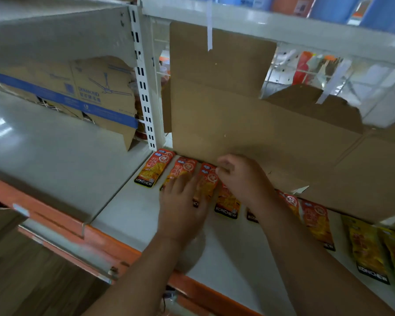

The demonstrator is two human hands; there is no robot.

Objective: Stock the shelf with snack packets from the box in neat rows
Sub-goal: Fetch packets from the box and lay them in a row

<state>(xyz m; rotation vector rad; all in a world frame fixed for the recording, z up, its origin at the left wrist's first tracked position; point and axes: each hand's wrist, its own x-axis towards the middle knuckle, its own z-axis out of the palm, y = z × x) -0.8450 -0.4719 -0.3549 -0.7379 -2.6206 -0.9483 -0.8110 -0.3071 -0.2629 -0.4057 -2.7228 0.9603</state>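
Orange lip of white shelf (123, 224) nearest. On it, left hand (183, 201) flat, fingers straight, pressing orange packet (206, 183); long axis front-to-back, top end away. Just right, slightly farther: right hand (240, 176), fingers curled, seemingly pinching its top corner. Row extending rightward to yellow packets (367, 247). Just behind row: open cardboard box (237, 124). Beyond, wire backing.

Place: you're standing in a shop aisle | Evidence: white metal shelf (132, 215) with an orange price-strip edge (114, 245) at your 7 o'clock | slotted upright (144, 87) at 11 o'clock | rows of identical branded snack packets (154, 167) at 12 o'clock | packaged goods (306, 67) behind the wire back (351, 87) at 1 o'clock
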